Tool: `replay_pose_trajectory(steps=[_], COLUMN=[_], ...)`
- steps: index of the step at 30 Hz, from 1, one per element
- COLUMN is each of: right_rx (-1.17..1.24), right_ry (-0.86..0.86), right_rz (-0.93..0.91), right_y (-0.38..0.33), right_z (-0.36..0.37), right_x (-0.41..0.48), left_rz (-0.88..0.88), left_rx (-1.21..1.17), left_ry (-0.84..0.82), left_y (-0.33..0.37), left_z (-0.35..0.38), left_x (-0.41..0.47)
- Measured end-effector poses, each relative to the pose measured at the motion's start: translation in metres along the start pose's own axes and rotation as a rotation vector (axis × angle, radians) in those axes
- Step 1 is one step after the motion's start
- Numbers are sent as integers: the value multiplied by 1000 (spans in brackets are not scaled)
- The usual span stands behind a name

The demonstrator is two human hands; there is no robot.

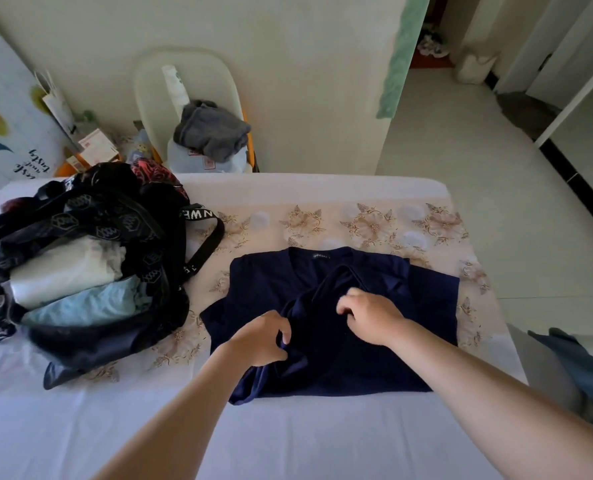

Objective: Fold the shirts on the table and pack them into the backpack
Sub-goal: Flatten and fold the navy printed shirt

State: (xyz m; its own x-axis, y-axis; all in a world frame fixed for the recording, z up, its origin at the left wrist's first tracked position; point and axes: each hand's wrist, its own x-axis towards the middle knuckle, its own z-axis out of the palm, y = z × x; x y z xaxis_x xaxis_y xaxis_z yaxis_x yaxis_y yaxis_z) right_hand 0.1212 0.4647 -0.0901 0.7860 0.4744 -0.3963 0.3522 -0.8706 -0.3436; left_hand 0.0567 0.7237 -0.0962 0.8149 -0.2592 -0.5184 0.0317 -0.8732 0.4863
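Two grips are at work on one navy shirt (357,358), which lies flat on the table (288,438) just ahead of the person, collar (319,255) at the far end and hem at the near edge, so its long axis runs straight away from the body. The left grip (262,339) pinches a bunched fold of cloth at the shirt's left side between thumb and fingers. The right grip (371,317) is curled over a raised ridge of fabric near the middle of the chest and appears to pinch it too. The sleeve (433,289) on the right lies spread flat, well outside both grips, so the fold looks only partly made, with the left side drawn inward and the right side yet to come in. The backpack (80,209) sits to the left of the shirt, near it but not touching, its mouth open toward the person and already holding a white garment (63,268) and a pale blue garment (87,306). Packing will therefore mean a carry leftward across the table. The left grip is the nearer one to that opening, while the right would have to cross the shirt's whole width.
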Motion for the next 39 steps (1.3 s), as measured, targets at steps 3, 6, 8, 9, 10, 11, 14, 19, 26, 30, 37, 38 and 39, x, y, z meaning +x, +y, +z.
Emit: replay_pose_trajectory(steps=[3, 6, 8, 9, 10, 11, 14, 19, 26, 30, 37, 38, 39], right_rx=[-104, -265, -276, -231, -186, -152, -62, 6, 63, 41, -9, -9, -3], right_ry=[40, -7, 18, 46, 75, 93, 106, 185, 401, 367, 199, 260, 327], right_rz=[-95, -106, -114, -104, -95, -98, -99, -27, 131, 219, 222, 212, 203], right_y=[-13, -23, -24, -23, -22, -20, -14, -10, -5, -7, -8, -6, -5], right_z=[7, 11, 10, 9, 9, 9, 9, 2, -23, -31, -23, -23, -23], right_x=[35, 62, 71, 74, 76, 78, 81, 82, 90, 105, 122, 125, 127], left_rz=[-53, -59, 33, 98, 147, 175, 188, 61, -264, -401, -380, -354, -338], left_rx=[-130, -111, -6, 32, 57, 104, 333, -86, -528, -618, -254, -281, -309], left_ry=[45, 23, 8, 11, 3, -21, -57, -20, 557, 709, 484, 576, 670], left_y=[-10, -14, -6, 1, 7, 13, 16, 1, -41, -49, -60, -62, -63], left_z=[-7, -12, -9, -5, 1, 7, 22, -2, -83, -102, -75, -76, -79], left_x=[-1, -4, -6, -6, -5, -4, 11, 20, 31, 48, 68, 69, 71])
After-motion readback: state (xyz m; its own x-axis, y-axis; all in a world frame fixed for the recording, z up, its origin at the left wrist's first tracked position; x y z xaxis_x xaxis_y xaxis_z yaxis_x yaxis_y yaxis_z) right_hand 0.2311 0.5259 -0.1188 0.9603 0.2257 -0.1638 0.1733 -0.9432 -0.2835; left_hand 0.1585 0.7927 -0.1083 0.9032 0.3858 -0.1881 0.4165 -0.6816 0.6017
